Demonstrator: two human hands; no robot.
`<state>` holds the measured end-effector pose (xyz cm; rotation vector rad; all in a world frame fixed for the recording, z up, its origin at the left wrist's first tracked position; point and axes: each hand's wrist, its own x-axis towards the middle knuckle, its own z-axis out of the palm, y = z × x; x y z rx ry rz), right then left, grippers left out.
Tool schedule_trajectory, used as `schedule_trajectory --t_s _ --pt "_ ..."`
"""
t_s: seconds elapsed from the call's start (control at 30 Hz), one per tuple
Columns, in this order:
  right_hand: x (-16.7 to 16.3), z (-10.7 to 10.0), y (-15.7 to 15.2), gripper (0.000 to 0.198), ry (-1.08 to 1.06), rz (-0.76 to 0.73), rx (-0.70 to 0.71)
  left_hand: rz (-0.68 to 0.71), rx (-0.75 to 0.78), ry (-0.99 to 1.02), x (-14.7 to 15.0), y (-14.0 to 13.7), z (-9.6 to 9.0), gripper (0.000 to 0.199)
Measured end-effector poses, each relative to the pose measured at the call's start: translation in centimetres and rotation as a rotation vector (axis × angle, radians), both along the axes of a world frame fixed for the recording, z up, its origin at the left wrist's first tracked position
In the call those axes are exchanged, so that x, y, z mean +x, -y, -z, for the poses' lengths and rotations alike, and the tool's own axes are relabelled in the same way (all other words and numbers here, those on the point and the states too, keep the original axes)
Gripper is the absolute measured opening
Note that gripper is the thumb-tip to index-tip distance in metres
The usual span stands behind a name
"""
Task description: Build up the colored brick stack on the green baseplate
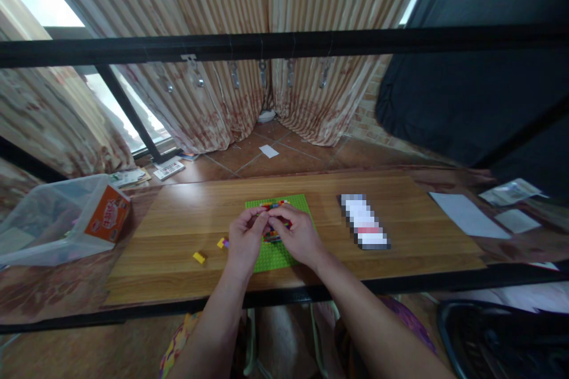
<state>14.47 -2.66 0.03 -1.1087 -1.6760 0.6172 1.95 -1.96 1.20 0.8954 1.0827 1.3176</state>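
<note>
A green baseplate (pixel 271 257) lies on the wooden table (pixel 178 225) in front of me, with a small multicoloured brick build (pixel 276 206) on it. My left hand (pixel 244 240) and my right hand (pixel 300 234) meet over the middle of the plate, fingertips pinched on the bricks there. What sits between the fingers is mostly hidden. A yellow brick (pixel 199 257) lies loose on the table to the left. Closer to my left hand lies a yellow and purple piece (pixel 222 243).
A clear plastic bin (pixel 48 219) with an orange box (pixel 107 213) stands at the left. A blurred-out sheet (pixel 365 222) lies right of the plate. White papers (pixel 469 215) lie at the far right. A black bar (pixel 284 44) crosses above; a dark chair (pixel 502 337) sits lower right.
</note>
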Motion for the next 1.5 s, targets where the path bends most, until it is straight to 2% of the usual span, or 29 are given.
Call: schedule_trajectory --t_s 0.83,1.5 --pt "0.02 0.01 0.05 0.015 -0.01 -0.003 0.015 0.029 0.034 -0.08 -0.28 -0.4 0.98 0.027" --pt "0.29 -0.02 -0.07 0.017 -0.013 0.021 -0.004 0.038 0.091 -0.175 -0.37 -0.21 0.77 0.024"
